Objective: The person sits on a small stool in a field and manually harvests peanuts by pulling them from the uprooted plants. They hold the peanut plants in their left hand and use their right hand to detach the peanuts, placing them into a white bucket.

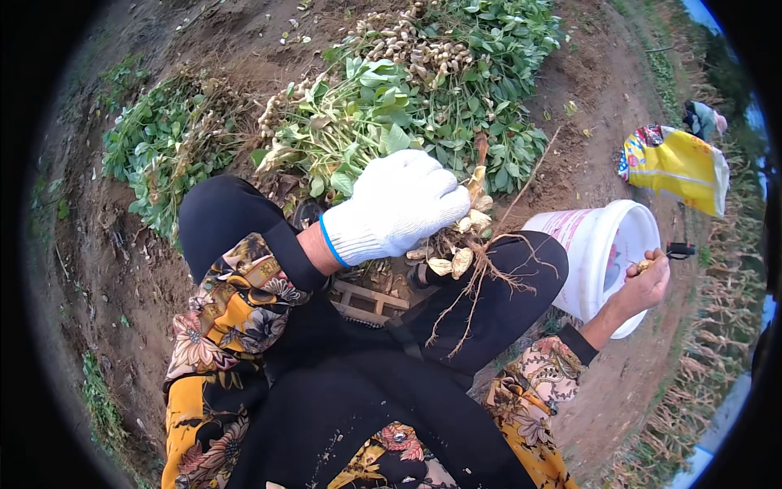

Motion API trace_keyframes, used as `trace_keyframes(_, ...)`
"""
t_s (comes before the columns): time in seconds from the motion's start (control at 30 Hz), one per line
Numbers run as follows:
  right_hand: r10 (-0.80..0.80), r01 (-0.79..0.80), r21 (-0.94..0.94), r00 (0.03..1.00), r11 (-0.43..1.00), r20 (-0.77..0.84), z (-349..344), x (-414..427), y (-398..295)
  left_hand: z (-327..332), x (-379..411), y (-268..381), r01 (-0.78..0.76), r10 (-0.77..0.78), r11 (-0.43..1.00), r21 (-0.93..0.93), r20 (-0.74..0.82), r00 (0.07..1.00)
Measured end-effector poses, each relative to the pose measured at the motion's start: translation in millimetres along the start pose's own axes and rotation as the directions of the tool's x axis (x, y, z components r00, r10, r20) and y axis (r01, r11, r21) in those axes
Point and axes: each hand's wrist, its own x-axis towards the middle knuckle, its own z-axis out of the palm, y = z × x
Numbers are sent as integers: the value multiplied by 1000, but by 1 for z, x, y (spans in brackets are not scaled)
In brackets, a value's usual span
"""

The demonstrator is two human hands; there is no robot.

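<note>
My left hand, in a white knitted glove with a blue cuff edge, is closed around a peanut plant. Thin brown roots trail from it over my right knee, and a few pale peanut pods hang near the root base. Bare and curled, my right hand is at the rim of a white plastic bucket. Something small and tan, which looks like peanuts, shows between its fingers. The bucket stands tilted in view to my right; its bottom is hidden.
Uprooted peanut plants with pods lie heaped ahead, with another bunch to the left. Between my legs is a slatted wooden piece. Beyond the bucket are a yellow sack, a person and dry crop rows.
</note>
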Motion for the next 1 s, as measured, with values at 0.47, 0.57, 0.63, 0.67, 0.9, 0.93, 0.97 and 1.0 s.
trace_keyframes(0.47,-137,-137,468,852,873,505,52,-87,-76,14,-7,1,224,-349,663,-714,-30,937)
trace_keyframes(0.57,-136,-228,514,807,827,575,62,-113,-72,27,-17,-4,341,-591,123,-932,207,779)
trace_keyframes(0.63,-94,-301,472,757,828,647,65,-134,-70,19,-10,-1,367,-603,37,-930,271,750)
trace_keyframes(0.67,-110,-295,455,729,840,676,67,-142,-71,11,-9,2,396,-595,1,-918,318,738)
trace_keyframes(0.9,-283,-120,411,554,904,783,77,-174,-86,-1,-9,1,454,-608,57,-889,330,723)
trace_keyframes(0.93,-335,-12,408,548,913,766,79,-174,-93,5,-12,-1,409,-593,105,-906,274,758)
trace_keyframes(0.97,-335,14,391,544,920,770,81,-175,-94,4,-11,-2,423,-593,82,-902,297,748)
trace_keyframes(1.0,-336,38,376,538,926,773,83,-177,-96,2,-11,-2,437,-595,60,-897,320,738)
